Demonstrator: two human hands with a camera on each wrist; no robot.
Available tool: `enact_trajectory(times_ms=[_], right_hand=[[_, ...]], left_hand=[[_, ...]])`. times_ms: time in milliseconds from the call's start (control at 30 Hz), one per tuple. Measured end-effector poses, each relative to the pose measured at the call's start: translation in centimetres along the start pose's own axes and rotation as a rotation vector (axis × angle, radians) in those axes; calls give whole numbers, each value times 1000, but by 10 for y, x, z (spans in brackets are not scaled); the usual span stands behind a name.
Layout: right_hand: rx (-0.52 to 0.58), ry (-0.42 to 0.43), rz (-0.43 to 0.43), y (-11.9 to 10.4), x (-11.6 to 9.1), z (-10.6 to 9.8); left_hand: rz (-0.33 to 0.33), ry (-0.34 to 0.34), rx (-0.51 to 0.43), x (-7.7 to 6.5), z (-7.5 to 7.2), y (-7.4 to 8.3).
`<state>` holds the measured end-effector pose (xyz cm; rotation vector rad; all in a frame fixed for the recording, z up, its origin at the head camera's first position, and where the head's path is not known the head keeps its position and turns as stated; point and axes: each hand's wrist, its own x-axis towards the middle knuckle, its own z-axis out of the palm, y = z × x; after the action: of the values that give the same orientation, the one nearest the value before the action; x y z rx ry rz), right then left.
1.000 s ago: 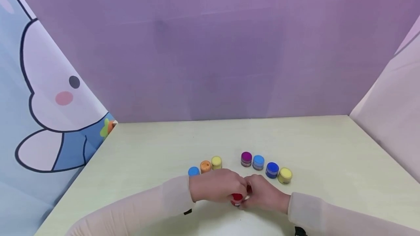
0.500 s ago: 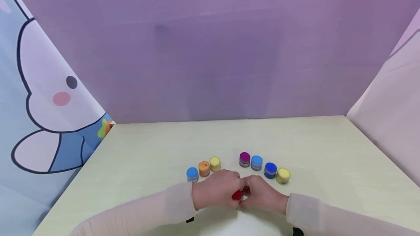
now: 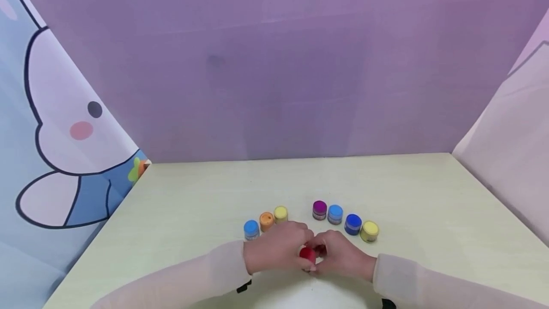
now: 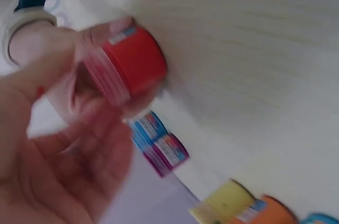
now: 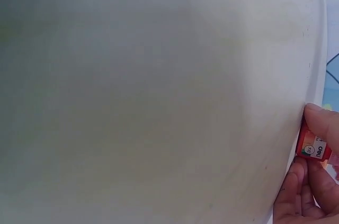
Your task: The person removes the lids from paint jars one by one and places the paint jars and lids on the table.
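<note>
A small red paint jar [image 3: 307, 254] is between both hands, low over the near part of the table. My right hand [image 3: 343, 254] grips its body, with thumb and fingertips on opposite sides. My left hand [image 3: 276, 248] has its thumb and fingers around the lid end. In the left wrist view the red jar [image 4: 140, 57] lies tilted, and the blurred left hand [image 4: 69, 155] reaches round its lid. The right wrist view shows part of the labelled red jar [image 5: 312, 147] at the right edge, between thumb and fingers.
Beyond the left hand stand a light blue jar [image 3: 251, 229], an orange jar [image 3: 266, 221] and a yellow jar [image 3: 280, 214]. Further right are purple [image 3: 319, 210], light blue [image 3: 335, 214], dark blue [image 3: 353, 224] and yellow [image 3: 369, 231] jars. A purple backdrop [image 3: 291, 70] rises behind the table.
The left hand has shifted slightly left and turned about the red jar, so more of the jar's red top shows. The right hand keeps its hold in nearly the same place.
</note>
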<state>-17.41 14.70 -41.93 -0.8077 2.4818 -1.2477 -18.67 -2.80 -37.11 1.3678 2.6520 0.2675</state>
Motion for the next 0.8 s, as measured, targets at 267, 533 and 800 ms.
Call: enact_trajectory(times_ms=[267,533,800], right_hand=[[-44,9,75,-1,0,0],[-20,-4,70,0,0,1],[-15,-1,60,1,1,0]], left_hand=[[289,-48,-126,-5,-1,-18],[302,-56,-219,-2,1,-25],[286,-26,-193,2,3,-26]])
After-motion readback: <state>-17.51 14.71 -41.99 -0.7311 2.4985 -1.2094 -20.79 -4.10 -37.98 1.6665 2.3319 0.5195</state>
